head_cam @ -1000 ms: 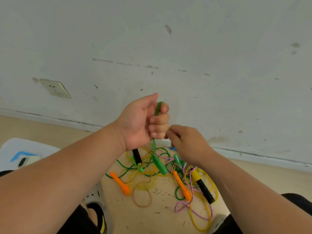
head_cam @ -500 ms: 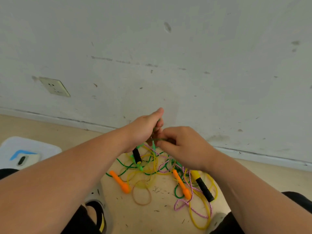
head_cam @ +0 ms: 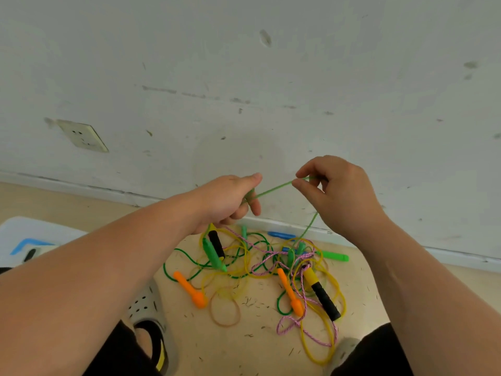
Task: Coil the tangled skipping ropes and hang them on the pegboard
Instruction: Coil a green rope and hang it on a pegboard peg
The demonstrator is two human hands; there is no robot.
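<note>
A tangle of skipping ropes (head_cam: 260, 267) lies on the floor by the wall: yellow, dark green, light green and pink-white cords with orange handles (head_cam: 189, 290), green handles (head_cam: 212, 253), a yellow-black handle (head_cam: 321, 294) and a blue handle (head_cam: 280, 235). My left hand (head_cam: 230, 202) is closed on a light green rope (head_cam: 273, 189). My right hand (head_cam: 341, 196) pinches the same rope between thumb and forefinger. The cord runs taut between both hands, then drops from my right hand into the pile. No pegboard is visible.
A white wall with a socket (head_cam: 81, 135) stands right behind the pile, with a skirting board (head_cam: 81, 189) at its foot. A white tray-like object with a blue mark (head_cam: 29, 240) lies at the left. My shoes (head_cam: 147, 321) flank the pile. A tan rubber band (head_cam: 225, 310) lies on the floor.
My hands were together over the pile; my right hand has drawn up and to the right, stretching a length of green rope between the two hands. The left hand has lowered.
</note>
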